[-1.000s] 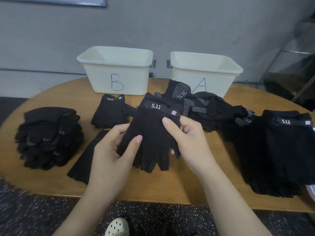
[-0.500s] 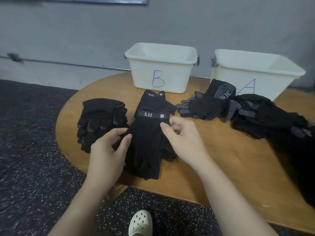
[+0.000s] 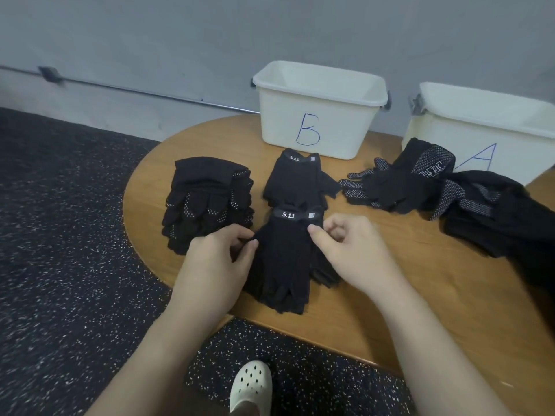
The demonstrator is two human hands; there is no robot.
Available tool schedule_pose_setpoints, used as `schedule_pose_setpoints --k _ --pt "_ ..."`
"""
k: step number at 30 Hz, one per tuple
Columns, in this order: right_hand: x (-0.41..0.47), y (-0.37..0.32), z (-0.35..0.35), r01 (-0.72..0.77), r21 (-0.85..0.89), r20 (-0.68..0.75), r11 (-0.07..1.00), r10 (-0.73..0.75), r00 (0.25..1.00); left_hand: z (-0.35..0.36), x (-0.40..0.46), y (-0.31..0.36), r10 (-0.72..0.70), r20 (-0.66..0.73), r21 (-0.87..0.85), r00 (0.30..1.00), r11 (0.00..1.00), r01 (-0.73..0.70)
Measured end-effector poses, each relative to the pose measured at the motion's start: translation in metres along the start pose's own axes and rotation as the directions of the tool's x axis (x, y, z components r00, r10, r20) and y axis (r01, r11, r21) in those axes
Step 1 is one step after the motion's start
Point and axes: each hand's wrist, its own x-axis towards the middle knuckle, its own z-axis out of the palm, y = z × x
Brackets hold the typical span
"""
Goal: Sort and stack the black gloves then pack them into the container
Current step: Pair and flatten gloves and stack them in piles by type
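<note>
I stand at a rounded wooden table (image 3: 435,265) set against a plain grey wall (image 3: 180,34). A thin metal rail (image 3: 135,90) runs low along that wall, clipped by a bracket (image 3: 49,74). Below me the floor (image 3: 60,265) is dark, flecked with white.

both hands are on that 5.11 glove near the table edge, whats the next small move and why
Probably let go and reach for the unsorted glove heap. The 5.11 glove already lies flat on its stack, the left hand pinching its edge, the right hand at its cuff, and both bins look empty.
</note>
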Motion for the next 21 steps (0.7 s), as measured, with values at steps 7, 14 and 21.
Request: schedule_pose_setpoints --k 7,14,21 --pt "-0.007 0.0 0.0 -0.015 -0.086 0.043 0.996 0.019 0.999 -0.003 0.0 -0.001 0.01 0.018 0.013 1.0 1.0 -0.01" --pt "-0.013 0.004 -0.001 -0.033 -0.223 0.044 0.974 0.044 0.998 -0.001 -0.002 0.003 0.006 -0.001 0.007 1.0 1.0 -0.006" --pt "-0.018 0.013 -0.018 -0.112 -0.332 -0.001 0.937 0.118 0.993 0.01 -0.011 0.018 0.053 0.036 0.071 0.998 0.996 -0.056"
